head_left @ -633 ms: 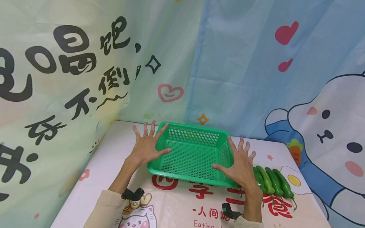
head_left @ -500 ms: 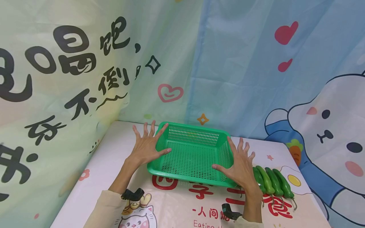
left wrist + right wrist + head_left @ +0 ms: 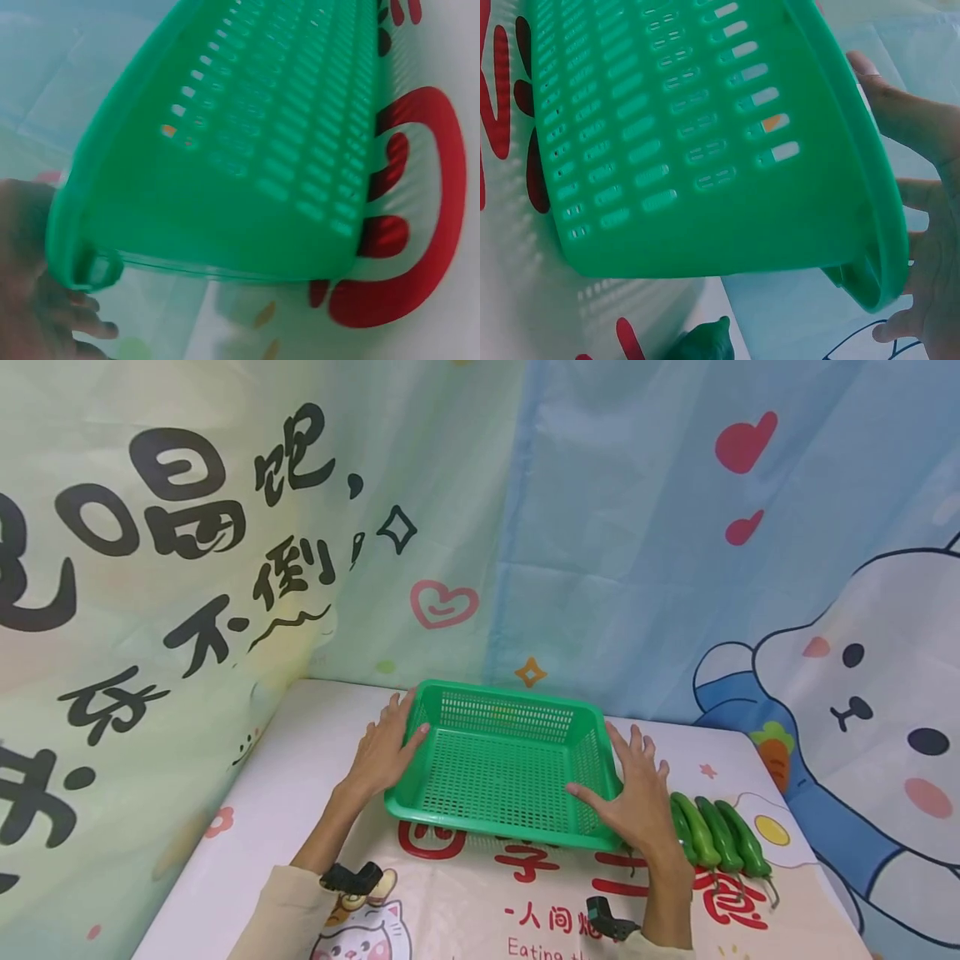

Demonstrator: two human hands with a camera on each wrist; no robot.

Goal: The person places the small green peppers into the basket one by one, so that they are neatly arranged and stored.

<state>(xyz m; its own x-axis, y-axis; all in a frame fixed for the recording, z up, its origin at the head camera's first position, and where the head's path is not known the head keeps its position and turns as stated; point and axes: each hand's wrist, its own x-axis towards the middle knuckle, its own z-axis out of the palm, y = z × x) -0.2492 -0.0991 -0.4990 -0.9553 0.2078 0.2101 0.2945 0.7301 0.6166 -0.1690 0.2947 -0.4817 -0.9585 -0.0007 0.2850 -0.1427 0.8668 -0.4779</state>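
A green plastic basket (image 3: 495, 839) with slotted walls sits on the table, and no contents show inside it. At its left end is my left hand (image 3: 378, 752), fingers along the outside and thumb over the rim. My right hand (image 3: 641, 797) is spread at the right end, thumb extended over the corner. In the left wrist view the basket's near wall (image 3: 202, 217) hides part of that hand. From the right wrist, fingers (image 3: 922, 196) show beyond the rim; whether they touch it I cannot tell.
Several green chili peppers (image 3: 723, 835) lie side by side to the right of the right hand. A printed tablecloth (image 3: 465, 902) covers the table. Behind it hangs a patterned curtain (image 3: 592, 568), with a second fabric panel on the left.
My left hand has turned and closed in on the basket's left end, its fingers less spread. My right hand has shifted slightly outward. The view has tilted a little; the basket stays put.
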